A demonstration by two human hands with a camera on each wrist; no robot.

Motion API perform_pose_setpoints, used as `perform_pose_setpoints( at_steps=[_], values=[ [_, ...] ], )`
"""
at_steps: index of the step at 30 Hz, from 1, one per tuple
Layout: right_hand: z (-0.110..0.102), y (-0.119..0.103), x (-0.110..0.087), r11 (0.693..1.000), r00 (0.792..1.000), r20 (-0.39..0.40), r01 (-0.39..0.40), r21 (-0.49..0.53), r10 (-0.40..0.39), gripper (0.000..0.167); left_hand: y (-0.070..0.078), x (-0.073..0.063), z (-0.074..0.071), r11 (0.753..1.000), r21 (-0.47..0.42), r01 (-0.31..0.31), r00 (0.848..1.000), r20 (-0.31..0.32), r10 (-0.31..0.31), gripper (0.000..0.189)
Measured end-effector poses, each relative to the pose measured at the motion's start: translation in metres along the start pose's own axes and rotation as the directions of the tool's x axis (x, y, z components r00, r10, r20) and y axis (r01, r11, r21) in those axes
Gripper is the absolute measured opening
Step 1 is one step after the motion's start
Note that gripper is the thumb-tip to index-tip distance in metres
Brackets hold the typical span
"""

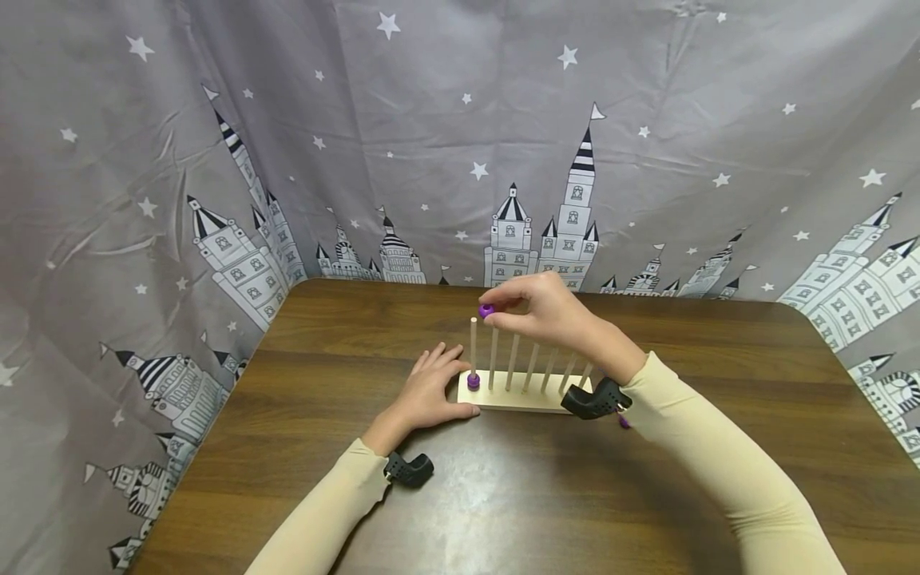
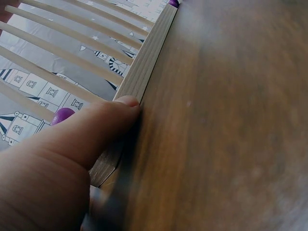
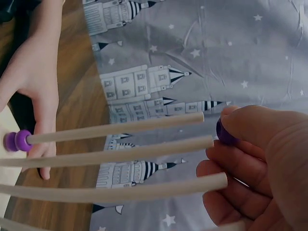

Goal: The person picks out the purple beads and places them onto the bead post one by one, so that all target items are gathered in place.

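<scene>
A pale wooden base (image 1: 519, 399) with a row of upright pegs stands on the table. Two purple beads (image 3: 19, 140) are stacked at the bottom of its leftmost peg (image 3: 120, 127). Over the top of the pegs at the left end, my right hand (image 1: 549, 311) pinches another purple bead (image 1: 486, 310) between thumb and fingertips; its hole shows beside the peg tips in the right wrist view. My left hand (image 1: 434, 391) spans the base's left end with fingers straight and spread on the table. Its thumb (image 2: 122, 103) presses the front edge.
One more purple bead (image 1: 624, 422) lies on the table past the base's right end, partly behind the right wrist. Dark wooden tabletop (image 1: 503, 495) surrounds the base. A grey curtain (image 1: 431, 144) printed with castles and stars hangs behind and at the left.
</scene>
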State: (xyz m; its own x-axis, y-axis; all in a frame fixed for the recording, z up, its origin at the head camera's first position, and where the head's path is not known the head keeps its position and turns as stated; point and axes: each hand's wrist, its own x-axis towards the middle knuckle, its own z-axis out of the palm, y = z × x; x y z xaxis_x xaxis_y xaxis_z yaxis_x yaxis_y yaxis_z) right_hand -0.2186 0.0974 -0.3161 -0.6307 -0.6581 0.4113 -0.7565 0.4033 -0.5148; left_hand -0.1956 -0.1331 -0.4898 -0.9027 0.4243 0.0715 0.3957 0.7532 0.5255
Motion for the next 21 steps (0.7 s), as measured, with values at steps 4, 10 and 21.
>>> perform_pose_setpoints(
  at_steps=[4,10,21],
  values=[
    [0.002,-0.002,0.002,1.0,1.0,0.007,0.002,-0.004,-0.002,0.026,-0.001,0.0,0.0,1.0,0.001,-0.003,1.0,0.001,0.003,0.071],
    [0.006,-0.003,0.005,0.999,0.999,0.003,0.043,0.003,-0.043,0.025,0.0,0.0,0.0,1.0,-0.006,-0.008,1.0,-0.005,0.008,0.07],
    [0.012,-0.001,0.007,0.997,0.997,0.013,0.07,0.01,-0.07,0.023,-0.002,0.001,0.001,1.0,0.006,-0.008,1.0,-0.002,0.008,0.069]
  ],
)
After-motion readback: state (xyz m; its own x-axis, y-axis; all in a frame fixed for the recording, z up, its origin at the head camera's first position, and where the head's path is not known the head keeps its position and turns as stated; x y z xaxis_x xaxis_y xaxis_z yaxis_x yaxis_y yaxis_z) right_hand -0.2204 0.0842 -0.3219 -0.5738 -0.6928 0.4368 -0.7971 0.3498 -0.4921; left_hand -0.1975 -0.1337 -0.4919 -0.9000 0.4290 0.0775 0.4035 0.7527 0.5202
